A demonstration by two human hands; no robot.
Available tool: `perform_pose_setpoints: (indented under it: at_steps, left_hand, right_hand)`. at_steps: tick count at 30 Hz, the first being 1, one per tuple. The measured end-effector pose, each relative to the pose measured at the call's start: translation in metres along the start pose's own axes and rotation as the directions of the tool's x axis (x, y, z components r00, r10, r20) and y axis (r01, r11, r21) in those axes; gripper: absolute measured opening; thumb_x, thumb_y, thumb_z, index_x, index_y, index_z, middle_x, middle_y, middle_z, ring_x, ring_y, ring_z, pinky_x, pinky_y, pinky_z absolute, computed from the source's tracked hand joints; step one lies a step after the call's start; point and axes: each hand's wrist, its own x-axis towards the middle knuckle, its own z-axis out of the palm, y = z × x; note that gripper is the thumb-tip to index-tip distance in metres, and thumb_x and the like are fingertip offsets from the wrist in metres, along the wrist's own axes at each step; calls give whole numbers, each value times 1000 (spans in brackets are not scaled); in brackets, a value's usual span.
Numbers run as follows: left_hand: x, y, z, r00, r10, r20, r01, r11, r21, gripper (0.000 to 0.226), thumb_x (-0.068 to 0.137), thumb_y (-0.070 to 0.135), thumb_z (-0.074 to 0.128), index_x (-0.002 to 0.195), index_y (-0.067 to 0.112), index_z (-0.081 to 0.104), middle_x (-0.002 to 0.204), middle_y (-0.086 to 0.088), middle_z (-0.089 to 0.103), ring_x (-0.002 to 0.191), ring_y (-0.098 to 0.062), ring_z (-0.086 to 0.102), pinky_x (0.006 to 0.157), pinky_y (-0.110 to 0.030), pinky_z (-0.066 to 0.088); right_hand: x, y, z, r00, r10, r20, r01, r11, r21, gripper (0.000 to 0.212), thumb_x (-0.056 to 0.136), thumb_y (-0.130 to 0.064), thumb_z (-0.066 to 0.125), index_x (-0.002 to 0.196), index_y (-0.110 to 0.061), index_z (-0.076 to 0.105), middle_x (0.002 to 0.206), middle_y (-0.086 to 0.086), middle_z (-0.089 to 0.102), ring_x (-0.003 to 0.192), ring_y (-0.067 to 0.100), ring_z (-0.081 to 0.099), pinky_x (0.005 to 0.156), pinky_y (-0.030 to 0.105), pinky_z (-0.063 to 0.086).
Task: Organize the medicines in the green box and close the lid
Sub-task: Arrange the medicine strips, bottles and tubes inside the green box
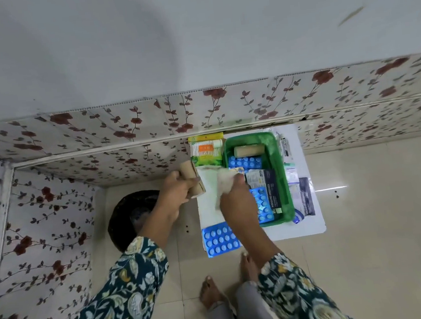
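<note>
A tan bandage roll [193,182] is gripped by the curled fingers of the left hand [174,189], left of the green box [282,177]. A white packet [224,186] is pinched by the right hand [235,198] at the box's left rim.

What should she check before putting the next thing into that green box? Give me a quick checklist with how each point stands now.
1. Left hand has a firm hold on the tan bandage roll: ok.
2. Right hand grips the white packet: ok.
3. Green box is open: ok.
4. Free room inside the box: cannot tell; blister packs, a roll and a dressings packet already fill much of it.
5. All medicines in: not ok; the blue blister pack and cotton buds pack lie outside.
6. Lid within reach: cannot tell.
</note>
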Motion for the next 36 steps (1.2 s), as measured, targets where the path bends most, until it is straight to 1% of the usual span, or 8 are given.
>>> perform_pose_setpoints:
  at_steps: [4, 8, 16, 23, 26, 29, 33, 36]
  left_hand:
    - [-6, 17, 54, 993, 65, 98, -82, 980, 180, 48, 84, 12, 68, 126, 3, 47, 125, -18, 59, 104, -31, 61, 85, -42, 54]
    - [4, 27, 114, 972, 231, 51, -208, 729, 652, 42, 85, 25, 65, 120, 8, 50, 119, -11, 62, 109, -30, 59, 79, -34, 45]
    - [20, 19, 159, 971, 235, -47, -88, 534, 841, 33, 97, 9, 36, 129, 2, 42, 129, -19, 54, 116, -35, 56, 87, -40, 46]
    - [21, 14, 132, 942, 335, 6, -226, 624, 748, 25, 90, 6, 41, 112, 2, 54, 118, -16, 57, 108, -35, 56, 82, -40, 46]
    - [4, 1, 105, 915, 400, -55, -250, 669, 700, 16, 87, -1, 42, 90, 1, 58, 106, -20, 59, 98, -37, 57, 77, -41, 46]
    - [-2, -36, 74, 935, 340, -103, -185, 712, 677, 21, 85, -5, 45, 98, -3, 61, 110, -21, 59, 102, -35, 57, 81, -37, 45]
    - [4, -97, 56, 995, 45, 85, -96, 348, 932, 48, 83, 26, 63, 125, 8, 47, 131, -13, 45, 124, -32, 44, 97, -40, 43]
    - [3, -130, 62, 985, 62, 162, -169, 112, 979, 69, 77, 36, 66, 133, 12, 35, 139, -10, 35, 128, -32, 35, 101, -44, 35]
  right_hand:
    - [22, 34, -58, 995, 47, -92, -48, 999, -1, 47, 87, -8, 45, 133, -6, 34, 124, 19, 57, 105, 37, 60, 83, 40, 49]
    - [58, 49, -74, 1000, 0, -22, -3, 988, -155, 45, 85, -5, 46, 129, -7, 38, 119, 21, 60, 102, 37, 61, 81, 42, 50]
    - [75, 62, -78, 997, -48, 61, 62, 964, -259, 31, 87, 3, 41, 118, 3, 46, 115, 25, 59, 106, 38, 58, 82, 41, 49]
    - [72, 59, -86, 996, -93, 8, 93, 995, -35, 35, 87, 0, 42, 120, -4, 55, 117, 23, 63, 104, 37, 60, 82, 37, 50]
    - [50, 58, -86, 988, -144, 57, 140, 987, 77, 28, 90, -4, 43, 110, -5, 62, 106, 22, 69, 90, 36, 64, 69, 36, 50]
    - [29, 55, -68, 976, -171, 131, 147, 974, 173, 24, 89, -3, 43, 94, -11, 65, 101, 19, 72, 67, 29, 60, 59, 35, 47]
    - [21, 53, -42, 981, -131, 143, 98, 971, 218, 27, 87, -3, 44, 103, -7, 64, 100, 22, 70, 79, 34, 64, 74, 44, 54]
    - [20, 53, -32, 984, -131, 117, 100, 966, 239, 26, 88, -4, 45, 107, -7, 63, 101, 16, 69, 89, 36, 65, 77, 39, 51]
